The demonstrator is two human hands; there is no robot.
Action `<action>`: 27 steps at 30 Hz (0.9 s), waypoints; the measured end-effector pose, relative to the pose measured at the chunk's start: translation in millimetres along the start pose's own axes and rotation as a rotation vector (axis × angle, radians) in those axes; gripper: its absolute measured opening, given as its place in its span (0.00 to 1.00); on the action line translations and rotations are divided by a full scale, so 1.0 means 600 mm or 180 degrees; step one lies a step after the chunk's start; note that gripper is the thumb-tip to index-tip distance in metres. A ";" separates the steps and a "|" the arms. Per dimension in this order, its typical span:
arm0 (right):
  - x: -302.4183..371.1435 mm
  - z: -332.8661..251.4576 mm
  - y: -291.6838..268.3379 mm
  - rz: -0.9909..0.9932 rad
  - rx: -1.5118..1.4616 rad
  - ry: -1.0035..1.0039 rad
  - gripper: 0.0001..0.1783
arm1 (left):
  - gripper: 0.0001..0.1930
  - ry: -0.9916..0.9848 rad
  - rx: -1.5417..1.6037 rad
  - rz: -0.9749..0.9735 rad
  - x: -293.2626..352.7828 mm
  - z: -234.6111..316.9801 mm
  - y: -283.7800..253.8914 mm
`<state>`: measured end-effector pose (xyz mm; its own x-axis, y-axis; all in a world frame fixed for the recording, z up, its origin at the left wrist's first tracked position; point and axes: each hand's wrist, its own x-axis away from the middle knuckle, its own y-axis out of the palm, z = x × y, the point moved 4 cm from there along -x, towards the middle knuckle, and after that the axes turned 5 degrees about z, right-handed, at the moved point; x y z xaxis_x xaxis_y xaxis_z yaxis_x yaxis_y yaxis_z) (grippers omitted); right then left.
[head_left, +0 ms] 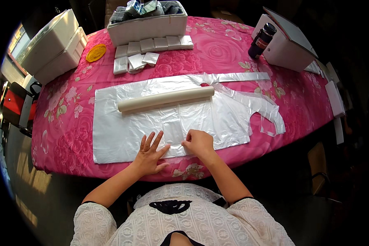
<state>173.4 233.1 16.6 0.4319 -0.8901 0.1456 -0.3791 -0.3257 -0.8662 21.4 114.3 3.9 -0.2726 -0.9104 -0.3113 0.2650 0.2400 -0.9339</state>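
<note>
One plastic sheet [151, 121] lies flat on our pink tablecloth [223, 47], a pale roll [166, 99] across it perhaps as weight; our left hand [148, 156], fingers wide, seemingly steadies the near edge; our right hand [201, 143], fingers curled narrow, apparently pinches plastic.

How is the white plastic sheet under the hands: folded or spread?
Spread, though wrinkled: the sheet covers a wide patch of pink floral tablecloth, a long beige cylinder lying across it. Hidden layers: cannot tell.
</note>
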 end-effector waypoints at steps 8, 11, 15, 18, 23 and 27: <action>0.017 -0.055 -0.024 0.0344 0.0200 -0.0856 0.13 | 0.16 -0.0420 0.1688 0.0558 0.024 0.007 -0.038; -0.015 -0.074 0.000 0.1089 -0.0060 -0.2186 0.21 | 0.12 -0.2167 0.3741 -0.0747 0.094 0.021 0.002; -0.016 -0.076 0.091 0.0406 0.0071 -0.1889 0.34 | 0.14 -0.4128 0.4644 -0.1384 0.184 0.053 0.013; 0.050 -0.128 0.129 -0.0284 -0.0381 -0.1845 0.35 | 0.15 -0.4967 0.5323 -0.0630 0.230 0.056 0.021; 0.150 -0.193 0.170 -0.1535 -0.0684 -0.2280 0.35 | 0.11 -0.5325 0.5245 0.0165 0.239 0.036 0.017; 0.108 -0.206 0.123 -0.0471 -0.0264 -0.3619 0.20 | 0.05 -0.3370 0.2533 -0.0946 0.174 -0.003 -0.059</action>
<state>72.0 111.7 21.2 0.9496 -0.0525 -0.3090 -0.2976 -0.4606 -0.8362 -18.0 11.3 4.1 0.3276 -0.8002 0.5024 0.8776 0.0607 -0.4756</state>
